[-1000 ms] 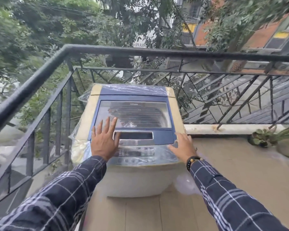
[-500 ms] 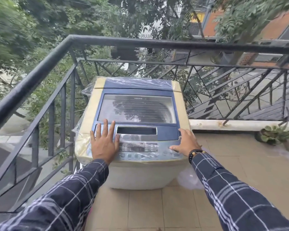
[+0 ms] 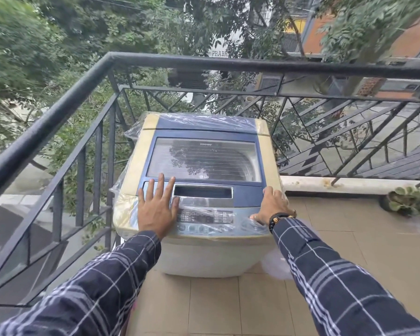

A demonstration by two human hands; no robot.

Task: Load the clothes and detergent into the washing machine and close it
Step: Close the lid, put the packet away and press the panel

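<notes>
On washing machine (image 3: pixel 199 248): flat hands (image 3: pixel 157 209).

The left hand (image 3: pixel 157 210) is lying flat and covering the left end of the control panel (image 3: pixel 205 220), so whatever is printed or set there is staying out of sight. Clear plastic wrap (image 3: pixel 252 225) is glaring over the buttons, and their labels are reading too small to make out. The lid window (image 3: pixel 204 160) is reflecting leaves, hiding the drum inside. The right hand (image 3: pixel 273 207) is curling over the near right corner, its fingertips tucking out of view. The potted plant (image 3: pixel 409 201) is getting cut off by the right edge. Trees (image 3: pixel 7 44) at far left are smearing into blur.
</notes>
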